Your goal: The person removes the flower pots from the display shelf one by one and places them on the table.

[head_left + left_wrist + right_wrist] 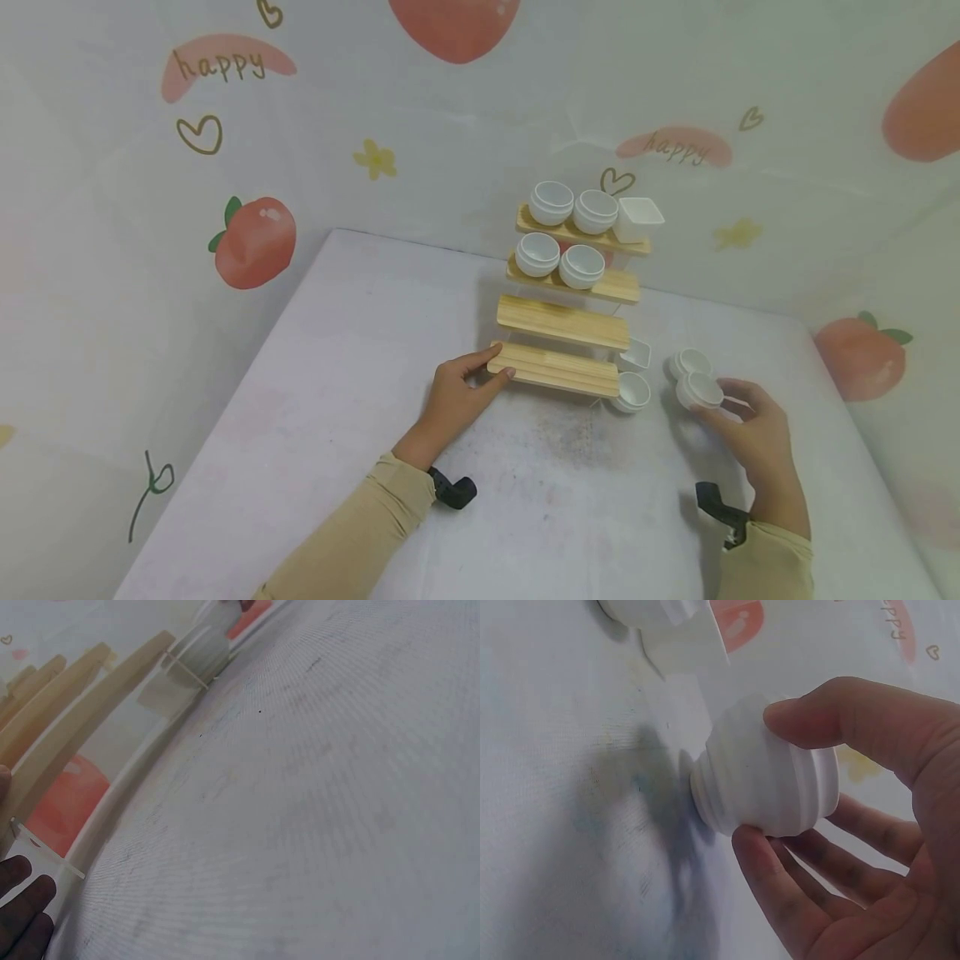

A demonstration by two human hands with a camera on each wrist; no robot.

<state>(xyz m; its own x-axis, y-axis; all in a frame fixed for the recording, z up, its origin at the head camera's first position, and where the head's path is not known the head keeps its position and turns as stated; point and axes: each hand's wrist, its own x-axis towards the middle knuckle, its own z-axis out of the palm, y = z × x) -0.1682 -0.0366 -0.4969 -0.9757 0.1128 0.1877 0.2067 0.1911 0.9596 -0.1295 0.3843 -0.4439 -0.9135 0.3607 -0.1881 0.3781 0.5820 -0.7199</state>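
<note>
My right hand [757, 425] holds a small white round bowl [699, 390] between thumb and fingers, right of a wooden stepped stand. In the right wrist view, the bowl's stepped side [761, 780] shows, tipped sideways in that view. Another white round bowl [690, 361] is just behind it. With my left hand [457, 398] I grip the left end of the stand's lowest wooden shelf [555, 369], thumb on its front. Fingers [28, 907] of that hand show below the shelf end in the left wrist view.
Two round bowls [552, 202] and a square bowl [639, 218] stand on the top shelf. The second shelf [618, 286] bears two round bowls; the third shelf [562, 322] is bare wood. Beside the stand's right end are a square bowl [636, 353] and round bowl [632, 393].
</note>
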